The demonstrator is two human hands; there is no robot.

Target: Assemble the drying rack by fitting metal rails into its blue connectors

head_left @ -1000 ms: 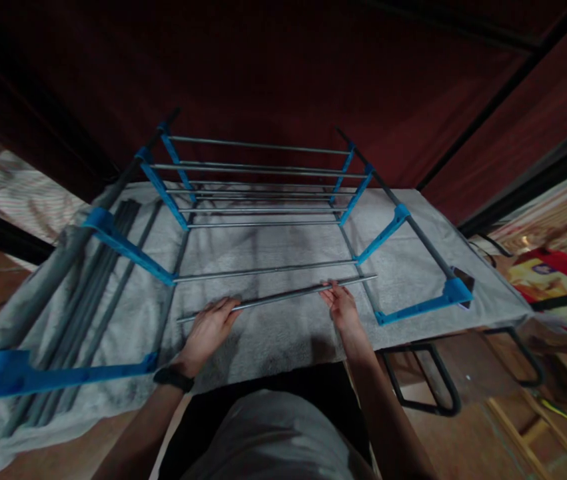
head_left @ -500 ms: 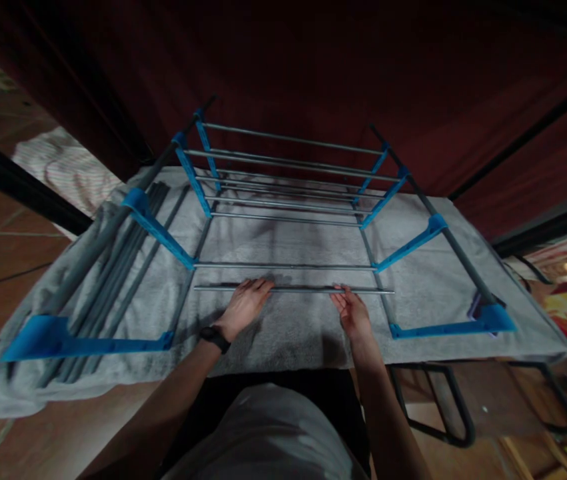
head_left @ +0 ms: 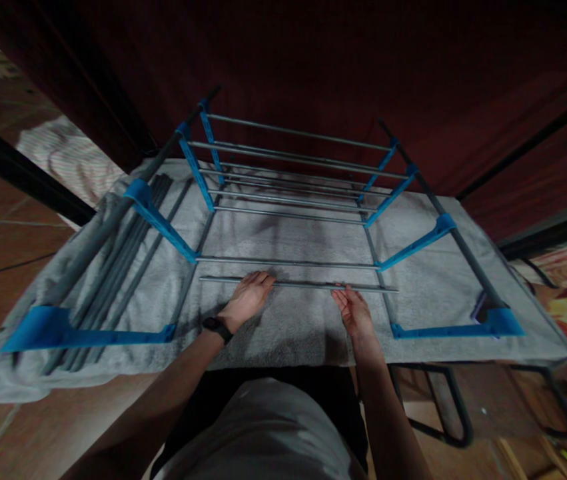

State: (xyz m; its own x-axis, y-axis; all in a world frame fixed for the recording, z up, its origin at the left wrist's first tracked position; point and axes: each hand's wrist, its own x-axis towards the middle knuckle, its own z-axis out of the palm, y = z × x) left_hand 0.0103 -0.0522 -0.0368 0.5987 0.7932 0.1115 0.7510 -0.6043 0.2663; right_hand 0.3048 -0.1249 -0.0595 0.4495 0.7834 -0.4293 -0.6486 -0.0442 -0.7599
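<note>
A thin grey metal rod (head_left: 303, 285) lies crosswise in front of me, gripped by both hands. My left hand (head_left: 250, 297) is closed over it left of its middle, palm down, a dark band on the wrist. With fingers and thumb, my right hand (head_left: 352, 308) pinches it nearer the right end. Just beyond is a partly assembled rack with blue plastic brackets (head_left: 170, 230) and several crossbars (head_left: 288, 263). The front left bracket (head_left: 113, 339) and front right bracket (head_left: 453, 330) have no rod between them. The rod's ends appear apart from the brackets.
Several loose grey tubes (head_left: 118, 270) lie on the grey cloth (head_left: 283, 333) at the left. A dark red curtain (head_left: 303, 60) hangs behind the table. At the lower right stands a dark metal-framed chair (head_left: 456, 407). A small dark object (head_left: 478, 305) sits by the right bracket.
The view has shifted slightly, and the rod now tilts a little, its left end farther from me. Both hands keep their hold on it.
</note>
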